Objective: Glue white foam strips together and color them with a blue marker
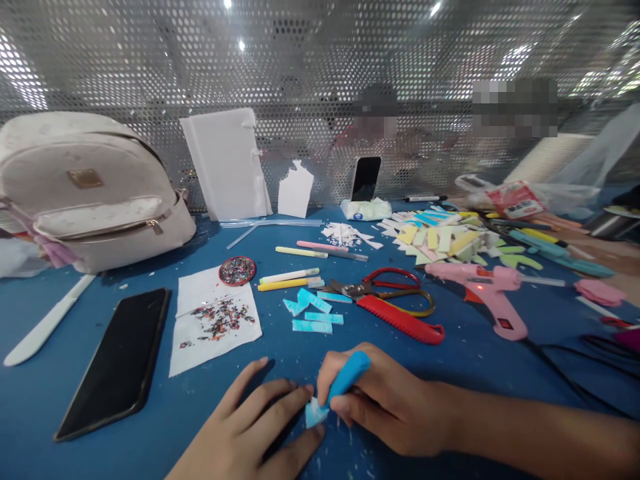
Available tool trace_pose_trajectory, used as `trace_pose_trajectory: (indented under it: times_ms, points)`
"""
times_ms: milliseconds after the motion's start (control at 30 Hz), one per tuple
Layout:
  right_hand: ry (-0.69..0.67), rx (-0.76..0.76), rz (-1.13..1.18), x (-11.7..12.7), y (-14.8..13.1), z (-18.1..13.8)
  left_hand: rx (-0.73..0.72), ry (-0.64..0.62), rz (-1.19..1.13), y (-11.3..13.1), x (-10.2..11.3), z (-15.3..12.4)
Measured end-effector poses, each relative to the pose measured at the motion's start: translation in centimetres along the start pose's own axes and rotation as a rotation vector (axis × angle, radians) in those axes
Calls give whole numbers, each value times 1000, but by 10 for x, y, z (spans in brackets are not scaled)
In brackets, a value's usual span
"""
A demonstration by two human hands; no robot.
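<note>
My right hand [383,403] is closed round a thick blue marker [349,380]. The marker slants down to a small piece of foam or card, partly blue and partly white [316,413], on the blue table. My left hand [257,423] lies with fingers spread on the table. Its fingertips and thumb touch or nearly touch the sides of that piece. Beyond my hands lie several blue-coloured strips [313,327]. Red-handled scissors [417,279] and a red-handled cutter [400,319] lie to their right.
Slim markers [290,275] lie mid-table near a paper with dark flakes [175,353]. A black phone [117,360] and white knife [47,323] are left, before a backpack [100,193]. At right are a pink glue gun [480,280], its cable, and heaped pale strips [445,240].
</note>
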State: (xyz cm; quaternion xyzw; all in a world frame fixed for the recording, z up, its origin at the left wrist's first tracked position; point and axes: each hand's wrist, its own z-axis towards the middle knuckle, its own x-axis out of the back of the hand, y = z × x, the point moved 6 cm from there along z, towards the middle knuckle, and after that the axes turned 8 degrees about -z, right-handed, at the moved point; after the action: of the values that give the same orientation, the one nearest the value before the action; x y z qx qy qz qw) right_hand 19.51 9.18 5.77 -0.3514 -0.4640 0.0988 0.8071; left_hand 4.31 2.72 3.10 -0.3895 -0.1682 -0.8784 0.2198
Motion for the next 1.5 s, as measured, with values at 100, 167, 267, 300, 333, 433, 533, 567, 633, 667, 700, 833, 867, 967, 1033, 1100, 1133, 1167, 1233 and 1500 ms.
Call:
trace_pose_trajectory:
  times_ms: [100,167,267,300,333,433,533,567,633,667,700,833,867,967,1033,1100,1133,1167,1233,1500]
  points:
    - [-11,0,-8,-1,1,0,-1,-11,-3,-1,-1,-1]
    - [-11,8,4,-1,1,0,14,45,-18,-2,-1,-3]
    - [-15,-27,42,-1,2,2,22,67,-28,-2,-6,-6]
    - [-14,-42,49,-1,2,2,26,75,-30,-2,-7,-7]
    - [-13,-51,56,-1,3,3,31,78,-33,-2,-7,-7]
    - [-25,-67,114,-1,3,4,42,51,-31,-2,-6,-5]
    - [-51,-102,123,-2,6,3,44,41,-22,-2,-4,-3]
    - [-54,-103,112,-3,6,3,42,53,-18,-2,-2,-2]
    - [-53,-92,95,-4,6,2,28,66,-14,-1,-2,-2]
    - [-53,-87,99,-4,6,2,24,65,-12,-1,-2,-2]
    - [-56,-89,104,-5,6,2,19,57,-11,-2,-3,-2]
    - [-59,-111,57,-4,7,2,29,64,-9,-2,-6,-2]
    - [-52,-104,47,-3,7,2,25,72,-10,-2,-5,-2]
    - [-44,-96,80,-2,6,2,23,64,-6,0,0,2]
    - [-59,-126,70,-3,8,2,23,21,3,0,3,6]
    - [-60,-146,30,-3,8,2,-3,56,18,1,10,9]
    - [-53,-142,29,-2,8,3,4,7,20,0,9,9]
    - [-50,-135,44,-2,7,3,6,-62,22,0,4,9]
    - [-62,-144,83,-2,6,4,-9,-15,25,1,3,5]
    - [-84,-211,115,-3,8,3,32,98,-22,-1,-9,-5]
